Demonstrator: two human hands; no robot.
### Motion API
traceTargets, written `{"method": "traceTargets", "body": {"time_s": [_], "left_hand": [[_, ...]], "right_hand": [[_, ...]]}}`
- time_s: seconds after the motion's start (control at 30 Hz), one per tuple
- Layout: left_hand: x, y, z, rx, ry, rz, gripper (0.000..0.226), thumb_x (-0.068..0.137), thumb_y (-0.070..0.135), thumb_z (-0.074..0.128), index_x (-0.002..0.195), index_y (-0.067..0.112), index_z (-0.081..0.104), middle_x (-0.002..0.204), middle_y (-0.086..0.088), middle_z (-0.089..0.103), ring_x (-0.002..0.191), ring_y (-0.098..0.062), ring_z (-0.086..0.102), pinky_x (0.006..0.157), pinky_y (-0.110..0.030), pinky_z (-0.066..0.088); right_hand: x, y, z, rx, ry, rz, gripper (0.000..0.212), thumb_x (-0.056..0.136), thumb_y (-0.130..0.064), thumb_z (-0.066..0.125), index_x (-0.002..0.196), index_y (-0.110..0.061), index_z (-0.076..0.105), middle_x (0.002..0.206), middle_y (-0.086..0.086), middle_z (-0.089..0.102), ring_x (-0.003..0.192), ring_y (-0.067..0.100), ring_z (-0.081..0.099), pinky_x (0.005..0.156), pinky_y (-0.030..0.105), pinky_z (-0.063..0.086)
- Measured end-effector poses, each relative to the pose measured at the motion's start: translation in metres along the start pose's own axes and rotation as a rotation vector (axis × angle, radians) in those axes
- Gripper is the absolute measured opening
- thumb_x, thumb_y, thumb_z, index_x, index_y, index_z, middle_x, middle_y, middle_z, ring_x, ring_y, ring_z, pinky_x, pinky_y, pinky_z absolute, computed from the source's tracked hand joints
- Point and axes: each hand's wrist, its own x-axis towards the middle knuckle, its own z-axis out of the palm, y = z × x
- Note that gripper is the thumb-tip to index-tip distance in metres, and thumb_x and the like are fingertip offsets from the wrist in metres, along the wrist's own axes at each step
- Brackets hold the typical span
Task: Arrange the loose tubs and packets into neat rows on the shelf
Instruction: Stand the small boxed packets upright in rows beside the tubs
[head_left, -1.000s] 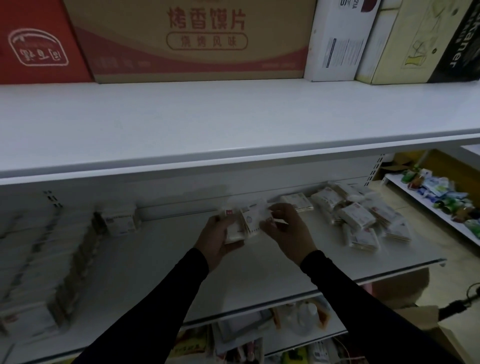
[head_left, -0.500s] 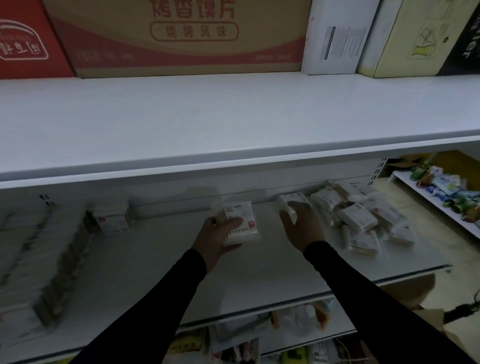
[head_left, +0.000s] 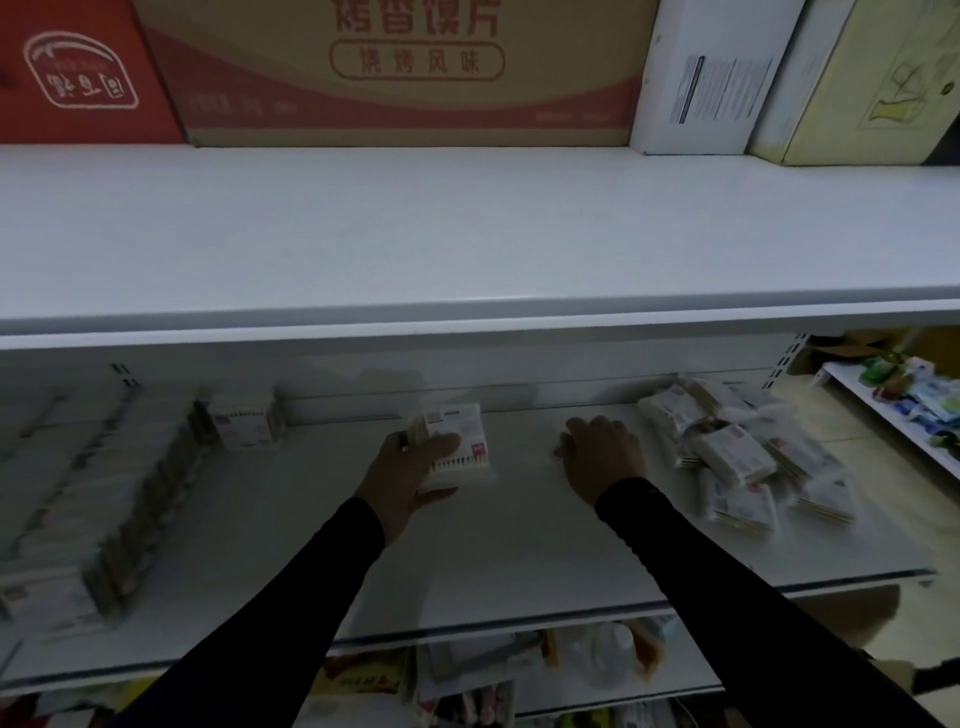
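Left hand (head_left: 410, 475) grips stacked packets (head_left: 457, 441) above the shelf (head_left: 519, 551); right hand (head_left: 602, 457) reaches, fingers hidden (grip undeterminable), toward the loose pile (head_left: 743, 457). Risk: a loose grip lets the stack fan apart.

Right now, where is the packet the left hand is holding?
In the head view, the packet sits in the left hand over the middle shelf, left of the right hand.
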Motion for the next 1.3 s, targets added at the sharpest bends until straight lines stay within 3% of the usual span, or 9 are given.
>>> {"method": "traceTargets", "body": {"time_s": [0.13, 0.37, 0.47, 0.5, 0.67, 0.9, 1.03, 1.17, 1.3], "left_hand": [[-0.009, 0.002, -0.004, -0.016, 0.042, -0.001, 0.053, 0.083, 0.016, 0.073, 0.130, 0.005, 0.051, 0.123, -0.020, 0.064, 0.100, -0.030, 0.066, 0.061, -0.033, 0.059], [-0.036, 0.011, -0.020, -0.011, 0.098, 0.068, 0.049, 0.084, 0.013, 0.071, 0.128, 0.004, 0.052, 0.122, -0.022, 0.063, 0.092, -0.027, 0.065, 0.067, -0.037, 0.061], [-0.055, 0.020, -0.032, -0.008, 0.116, 0.107, 0.047, 0.086, 0.014, 0.070, 0.128, 0.006, 0.052, 0.120, -0.019, 0.064, 0.094, -0.029, 0.065, 0.074, -0.039, 0.061], [-0.062, 0.024, -0.038, -0.013, 0.124, 0.121, 0.047, 0.085, 0.015, 0.070, 0.128, 0.007, 0.052, 0.120, -0.017, 0.064, 0.096, -0.029, 0.066, 0.074, -0.040, 0.061], [-0.090, 0.050, -0.077, -0.015, 0.123, 0.196, 0.036, 0.087, 0.018, 0.068, 0.121, 0.013, 0.060, 0.117, -0.014, 0.068, 0.096, -0.027, 0.067, 0.071, -0.035, 0.060], [-0.117, 0.100, -0.173, -0.013, 0.121, 0.270, 0.026, 0.089, 0.021, 0.065, 0.115, 0.015, 0.066, 0.108, -0.011, 0.072, 0.095, -0.025, 0.069, 0.068, -0.033, 0.059], [-0.124, 0.129, -0.238, -0.008, 0.123, 0.287, 0.019, 0.090, 0.022, 0.064, 0.108, 0.017, 0.068, 0.103, -0.009, 0.073, 0.089, -0.022, 0.071, 0.068, -0.032, 0.060], [-0.124, 0.149, -0.290, -0.017, 0.136, 0.288, 0.025, 0.090, 0.022, 0.064, 0.112, 0.012, 0.067, 0.103, -0.011, 0.073, 0.090, -0.024, 0.070, 0.069, -0.032, 0.060], [-0.125, 0.156, -0.320, -0.030, 0.134, 0.270, 0.031, 0.089, 0.023, 0.067, 0.118, 0.012, 0.065, 0.109, -0.012, 0.072, 0.093, -0.025, 0.071, 0.068, -0.032, 0.059]], "right_hand": [[0.018, 0.017, -0.002, 0.203, -0.280, -0.011, 0.062, 0.095, -0.039, 0.048, 0.148, -0.011, 0.027, 0.149, 0.016, 0.033, 0.135, 0.033, 0.034, 0.107, 0.037, 0.034], [0.014, -0.003, -0.013, 0.276, -0.334, 0.062, 0.058, 0.093, -0.037, 0.057, 0.136, -0.004, 0.038, 0.139, 0.022, 0.035, 0.123, 0.036, 0.046, 0.096, 0.032, 0.038], [0.016, -0.025, -0.025, 0.402, -0.302, 0.002, 0.017, 0.092, -0.028, 0.059, 0.093, -0.011, 0.054, 0.107, 0.017, 0.048, 0.101, 0.028, 0.055, 0.074, 0.026, 0.038], [0.016, -0.036, -0.028, 0.496, -0.273, -0.033, 0.019, 0.091, -0.026, 0.062, 0.083, -0.013, 0.051, 0.097, 0.012, 0.048, 0.087, 0.023, 0.055, 0.068, 0.024, 0.036], [-0.008, -0.103, -0.038, 1.003, -0.268, -0.085, 0.025, 0.081, -0.019, 0.075, 0.099, -0.012, 0.059, 0.098, 0.009, 0.066, 0.087, 0.025, 0.063, 0.079, 0.035, 0.053], [-0.039, -0.210, -0.021, 0.982, -0.189, -0.193, 0.029, 0.079, -0.023, 0.076, 0.100, -0.020, 0.057, 0.091, -0.003, 0.066, 0.087, 0.018, 0.063, 0.076, 0.027, 0.049], [-0.045, -0.262, -0.014, 0.941, -0.145, -0.195, 0.030, 0.080, -0.023, 0.077, 0.103, -0.020, 0.058, 0.096, -0.003, 0.061, 0.079, 0.006, 0.060, 0.059, 0.003, 0.040], [-0.040, -0.299, -0.007, 0.923, -0.088, -0.134, 0.033, 0.079, -0.025, 0.077, 0.106, -0.018, 0.060, 0.094, 0.002, 0.062, 0.088, 0.021, 0.062, 0.071, 0.021, 0.043], [-0.031, -0.322, -0.004, 0.913, -0.058, -0.131, 0.034, 0.079, -0.027, 0.077, 0.103, -0.020, 0.055, 0.086, 0.003, 0.060, 0.083, 0.025, 0.061, 0.069, 0.026, 0.042]]}}
